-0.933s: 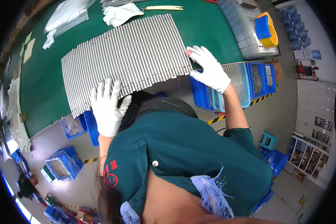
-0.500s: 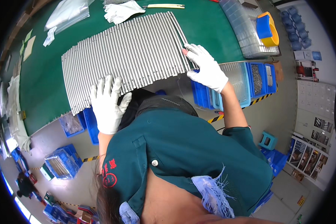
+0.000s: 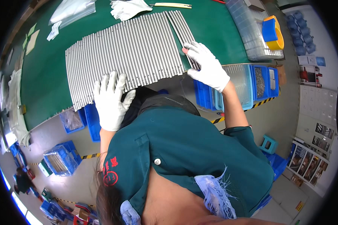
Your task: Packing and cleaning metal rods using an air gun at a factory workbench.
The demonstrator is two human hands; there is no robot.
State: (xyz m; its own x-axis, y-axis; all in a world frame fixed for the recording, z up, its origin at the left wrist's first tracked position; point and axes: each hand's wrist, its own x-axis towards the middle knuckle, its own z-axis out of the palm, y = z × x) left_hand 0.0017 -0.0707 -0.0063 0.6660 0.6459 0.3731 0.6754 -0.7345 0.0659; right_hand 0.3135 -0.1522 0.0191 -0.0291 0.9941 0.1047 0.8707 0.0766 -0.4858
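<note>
A wide sheet of thin grey metal rods (image 3: 131, 52) lies side by side on the green table (image 3: 45, 75). My left hand (image 3: 109, 101), in a white glove, rests flat with spread fingers on the near edge of the rods. My right hand (image 3: 206, 67), also gloved, presses its fingers on the sheet's right edge. There, a narrow group of rods (image 3: 181, 23) stands apart from the rest by a slim gap. Neither hand grips anything.
White gloves (image 3: 127, 7), a clear bag (image 3: 71, 9) and a pale stick (image 3: 172, 5) lie at the table's far side. Clear trays (image 3: 248, 33) carry a yellow and blue item (image 3: 272, 32). Blue bins (image 3: 259, 80) and a small stool (image 3: 268, 144) stand below.
A few rods at the right edge have come apart from the sheet under my right hand. My left hand has stayed on the near edge.
</note>
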